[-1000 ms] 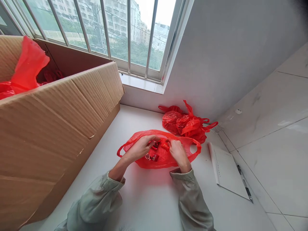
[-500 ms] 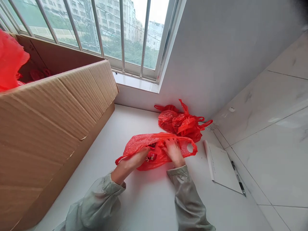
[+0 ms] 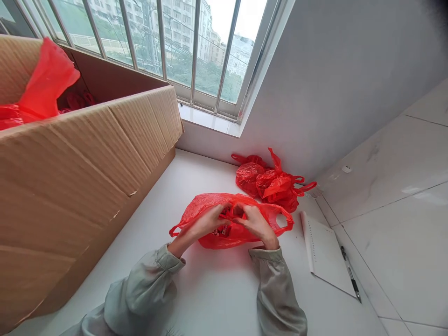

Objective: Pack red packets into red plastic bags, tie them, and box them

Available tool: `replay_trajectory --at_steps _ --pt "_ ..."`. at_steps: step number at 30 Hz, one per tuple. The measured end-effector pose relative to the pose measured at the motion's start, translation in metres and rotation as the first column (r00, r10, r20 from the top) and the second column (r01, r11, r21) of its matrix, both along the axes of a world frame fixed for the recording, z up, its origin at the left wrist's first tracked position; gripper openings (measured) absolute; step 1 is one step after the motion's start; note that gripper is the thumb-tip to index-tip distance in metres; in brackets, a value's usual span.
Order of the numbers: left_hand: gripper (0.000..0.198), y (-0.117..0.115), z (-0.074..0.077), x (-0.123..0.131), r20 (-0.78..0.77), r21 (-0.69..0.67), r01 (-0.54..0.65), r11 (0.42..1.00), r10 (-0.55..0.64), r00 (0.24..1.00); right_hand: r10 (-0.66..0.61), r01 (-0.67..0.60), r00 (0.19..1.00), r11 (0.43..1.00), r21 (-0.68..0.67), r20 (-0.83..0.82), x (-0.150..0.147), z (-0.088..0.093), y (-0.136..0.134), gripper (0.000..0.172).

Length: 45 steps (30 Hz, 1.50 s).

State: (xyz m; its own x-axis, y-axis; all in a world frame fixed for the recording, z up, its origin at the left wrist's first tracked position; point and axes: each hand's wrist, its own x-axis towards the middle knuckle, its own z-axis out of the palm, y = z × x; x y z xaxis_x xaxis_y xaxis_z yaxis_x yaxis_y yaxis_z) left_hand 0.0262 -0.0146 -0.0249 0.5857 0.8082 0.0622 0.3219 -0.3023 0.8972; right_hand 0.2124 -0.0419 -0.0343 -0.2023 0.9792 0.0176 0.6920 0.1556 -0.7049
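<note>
A red plastic bag [image 3: 196,210] lies open on the white table, its handle loops spread to the left and right. Inside it are small red packets [image 3: 224,230] with dark and white print. My left hand [image 3: 210,220] reaches into the bag's mouth, fingers curled. Facing it, my right hand [image 3: 257,223] is also in the mouth, with thumb and fingers bent towards each other. The fingertips of both hands come close together over red material. What they grip there is partly hidden and too small to name.
Several filled red bags [image 3: 276,182] sit against the wall behind. A large cardboard box [image 3: 87,186] with red plastic inside stands at left, by the barred window [image 3: 196,56]. At right lie a notepad [image 3: 329,256] and a pen [image 3: 351,275].
Both hands have come closer together inside the bag, their fingertips now nearly meeting. The whole view has shifted slightly, showing more of the box.
</note>
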Motion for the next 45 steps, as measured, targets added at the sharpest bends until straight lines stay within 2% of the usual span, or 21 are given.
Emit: replay_trajectory --at_steps 3,6,11,15,19,26,34,39,45 --pt "0.013 0.004 0.001 -0.005 0.161 -0.087 0.068 0.994 -0.053 0.985 0.059 -0.058 0.989 0.998 0.011 -0.132 -0.005 0.011 -0.005 0.004" --pt "0.008 0.008 0.009 -0.009 0.176 -0.084 0.094 0.992 -0.078 0.981 0.080 -0.068 0.970 0.996 0.062 -0.230 -0.005 0.023 -0.010 0.009" --pt "0.020 0.003 0.024 -0.006 0.274 -0.137 0.082 0.987 -0.042 0.961 -0.040 0.085 0.946 0.988 0.128 -0.322 0.001 0.041 -0.021 0.011" --pt "0.026 -0.005 0.024 0.000 0.344 -0.168 0.014 0.986 0.046 0.938 -0.150 0.216 0.930 0.962 0.167 -0.336 0.000 0.051 -0.028 0.010" --pt "0.030 -0.005 0.019 0.002 0.344 -0.177 -0.014 0.984 0.075 0.936 -0.177 0.222 0.934 0.968 0.116 -0.311 0.000 0.049 -0.028 0.012" --pt "0.026 -0.002 0.020 -0.001 0.296 -0.139 0.027 0.990 0.016 0.955 -0.143 0.157 0.948 0.987 0.027 -0.285 0.002 0.043 -0.025 0.015" --pt "0.023 0.000 0.018 -0.001 0.316 -0.161 0.042 0.986 0.011 0.949 -0.153 0.168 0.957 0.985 0.040 -0.247 -0.003 0.048 -0.026 0.014" --pt "0.021 -0.001 0.021 -0.002 0.304 -0.190 0.036 0.981 0.024 0.952 -0.149 0.153 0.959 0.988 -0.001 -0.242 -0.005 0.049 -0.027 0.016" --pt "0.024 0.000 0.027 -0.007 0.258 -0.194 0.089 0.977 -0.037 0.966 -0.101 0.105 0.959 0.995 -0.002 -0.264 -0.002 0.046 -0.026 0.016"
